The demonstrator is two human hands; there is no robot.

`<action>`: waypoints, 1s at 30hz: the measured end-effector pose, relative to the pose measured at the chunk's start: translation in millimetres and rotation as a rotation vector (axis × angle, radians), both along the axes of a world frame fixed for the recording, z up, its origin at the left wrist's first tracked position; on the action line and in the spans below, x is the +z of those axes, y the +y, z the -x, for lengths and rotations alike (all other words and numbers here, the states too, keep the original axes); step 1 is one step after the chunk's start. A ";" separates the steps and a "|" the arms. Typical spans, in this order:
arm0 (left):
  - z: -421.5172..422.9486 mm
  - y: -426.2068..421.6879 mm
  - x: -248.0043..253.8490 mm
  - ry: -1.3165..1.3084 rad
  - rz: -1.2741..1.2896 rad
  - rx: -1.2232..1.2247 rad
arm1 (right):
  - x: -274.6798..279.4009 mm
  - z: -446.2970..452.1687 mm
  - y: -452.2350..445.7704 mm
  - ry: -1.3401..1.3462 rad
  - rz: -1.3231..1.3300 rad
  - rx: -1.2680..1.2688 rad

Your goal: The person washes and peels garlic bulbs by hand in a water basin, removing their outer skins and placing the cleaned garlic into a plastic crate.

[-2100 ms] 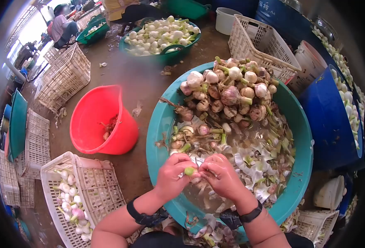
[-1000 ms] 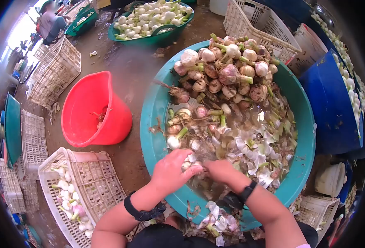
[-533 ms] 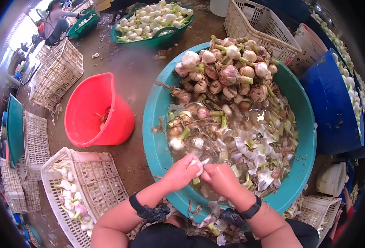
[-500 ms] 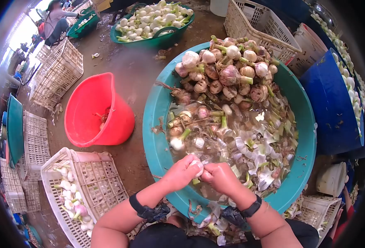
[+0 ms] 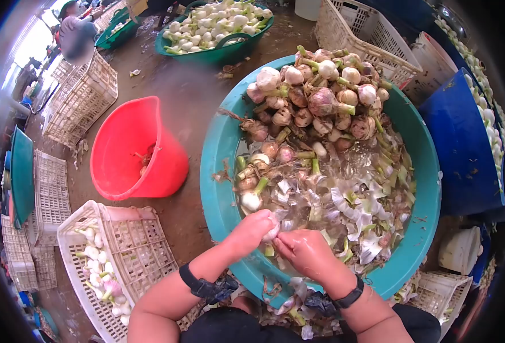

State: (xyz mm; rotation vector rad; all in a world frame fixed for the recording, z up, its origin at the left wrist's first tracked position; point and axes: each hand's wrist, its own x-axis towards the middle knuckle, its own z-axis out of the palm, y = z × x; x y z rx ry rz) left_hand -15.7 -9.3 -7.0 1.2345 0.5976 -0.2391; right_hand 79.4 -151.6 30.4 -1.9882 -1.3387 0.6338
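My left hand (image 5: 251, 233) is wrapped round a pale garlic bulb (image 5: 271, 227) over the near left part of a large teal tub (image 5: 213, 197). Its short green stem end points down below the fingers. Touching the bulb's right side, my right hand (image 5: 306, 249) has its thumb and fingers pinched together; what they grip is too small to tell. Unpeeled garlic bulbs (image 5: 322, 102) are heaped at the tub's far side. White peelings (image 5: 352, 208) float in murky water, and a whitish bulb with a green stem (image 5: 252, 200) lies just beyond my left hand.
On the left stand a red bucket (image 5: 166, 166) and a white crate (image 5: 101, 211) holding white garlic. A green basin (image 5: 224, 55) of garlic is at the top. Blue barrel (image 5: 461, 148) and an empty crate (image 5: 349, 43) stand right. A person (image 5: 75, 31) sits far left.
Compared with one second ago, my hands have risen from the water with the bulb. Since half a second ago they have shifted only slightly, and the view has moved a little.
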 end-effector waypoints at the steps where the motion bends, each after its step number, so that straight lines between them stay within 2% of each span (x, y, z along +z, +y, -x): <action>1: -0.1 0.5 -1.2 -0.064 -0.027 -0.024 | 0.3 0.1 0.8 -0.002 0.019 0.018; 2: -0.9 0.4 0.3 -0.063 -0.029 -0.021 | -0.9 2.5 1.9 -0.001 0.016 0.021; 4: -2.4 -1.0 4.5 0.022 0.193 0.083 | -5.6 8.8 2.7 -0.094 0.076 -0.072; 5: -1.8 0.7 3.3 0.022 0.192 0.084 | -9.2 7.8 3.6 -0.094 0.075 -0.072; 7: -0.7 6.2 -2.2 0.020 0.220 0.026 | -20.9 2.8 7.3 0.200 0.084 -0.180; 8: -0.7 5.3 -5.9 0.020 0.220 0.023 | -30.6 -0.8 8.5 0.200 0.084 -0.183; 10: -0.7 1.4 -12.2 -0.161 0.054 -0.038 | -46.8 -7.8 8.4 1.239 0.269 -0.405; 11: -2.0 0.3 -4.3 -0.165 0.055 -0.041 | -44.7 -7.7 8.2 1.235 0.268 -0.409; 13: -2.0 -1.9 18.0 -0.164 0.154 0.040 | -35.7 -5.1 8.1 1.483 0.102 -0.554; 14: -1.3 2.6 7.8 -0.264 -0.021 0.007 | -31.4 -6.3 4.2 1.498 0.055 -0.559; 15: 0.9 2.2 2.5 -0.262 -0.017 0.007 | -27.3 -2.9 4.6 1.499 0.058 -0.562; 17: 0.0 3.2 1.9 -0.127 0.013 0.041 | -21.3 6.0 8.2 1.036 -0.053 -0.385; 18: -1.5 7.3 7.6 0.063 0.007 -0.064 | -22.5 5.3 7.4 1.035 -0.059 -0.392; 19: -0.7 4.2 17.0 0.062 0.005 -0.070 | -26.5 3.2 7.7 1.075 -0.019 -0.442; 21: 4.0 -4.4 32.3 -0.247 -0.772 -0.231 | -40.9 -3.5 9.3 1.152 0.065 -0.541; 22: 4.6 -5.9 28.8 -0.406 -0.868 -0.201 | -57.1 -12.7 7.1 1.410 0.096 -0.569; 23: 5.0 -7.2 26.7 -0.408 -0.867 -0.203 | -58.8 -15.2 6.4 1.410 0.094 -0.572; 25: 5.8 -7.0 23.2 -0.590 -1.346 -0.271 | -60.0 -17.6 8.4 1.560 0.027 -0.617; 27: 6.7 -4.9 12.8 -0.599 -1.341 -0.198 | -47.9 -11.4 14.0 1.513 -0.038 -0.645; 29: 7.0 -6.1 11.2 -0.608 -1.336 -0.124 | -36.3 -4.7 14.0 1.348 -0.196 -0.649; 30: 4.7 -6.0 13.5 -0.431 -0.633 0.232 | -23.4 0.3 9.3 1.209 -0.267 -0.539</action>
